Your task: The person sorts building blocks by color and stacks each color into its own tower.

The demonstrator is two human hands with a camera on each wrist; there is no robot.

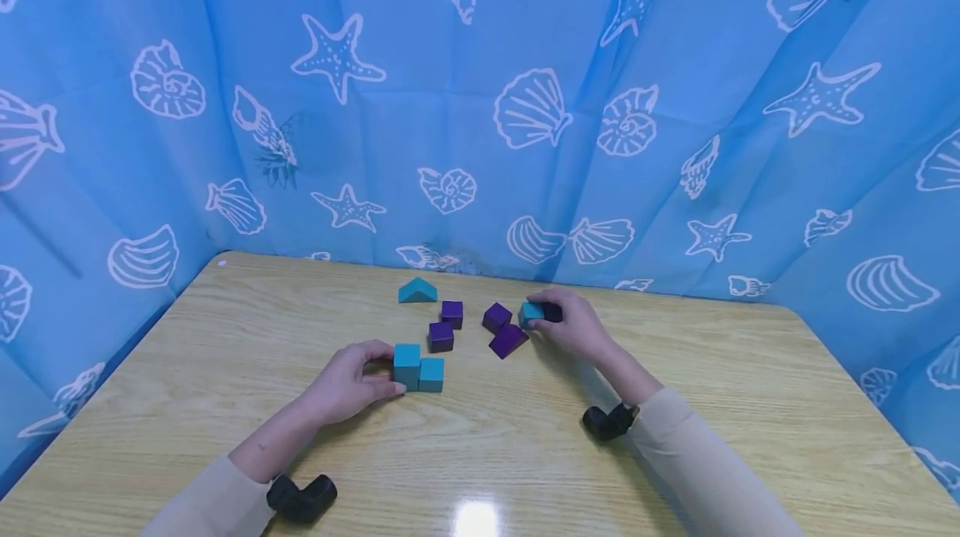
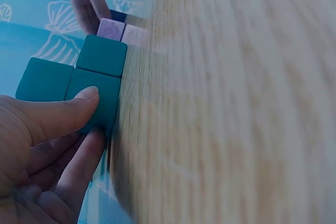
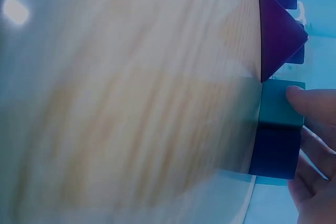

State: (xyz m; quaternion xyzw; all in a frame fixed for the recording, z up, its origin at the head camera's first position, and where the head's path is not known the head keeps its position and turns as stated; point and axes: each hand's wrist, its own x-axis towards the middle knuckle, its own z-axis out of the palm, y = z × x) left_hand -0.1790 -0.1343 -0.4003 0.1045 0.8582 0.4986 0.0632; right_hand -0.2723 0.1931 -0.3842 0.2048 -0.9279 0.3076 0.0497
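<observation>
My left hand [image 1: 350, 383] pinches the lower of two stacked teal cubes [image 1: 407, 366], its thumb [image 2: 79, 109] on the face turned toward me. Another teal cube [image 1: 431, 374] stands against the right side of that stack. Farther off, my right hand [image 1: 573, 324] holds a teal cube [image 3: 281, 103] between thumb and fingers. A dark blue block [image 3: 275, 153] sits directly to its right, partly covered by the hand in the head view. Close to the left of the held cube lies a purple triangular block [image 1: 508, 341], with a purple cube [image 1: 497, 318] behind it.
Two purple cubes, one nearer [image 1: 441, 337] and one farther [image 1: 452, 313], stand between the hands. A teal triangular block [image 1: 417, 291] lies farther back. The wooden table [image 1: 675, 337] ends at a blue shell-patterned curtain [image 1: 480, 103]. Black wrist devices [image 1: 300, 499] are on both forearms.
</observation>
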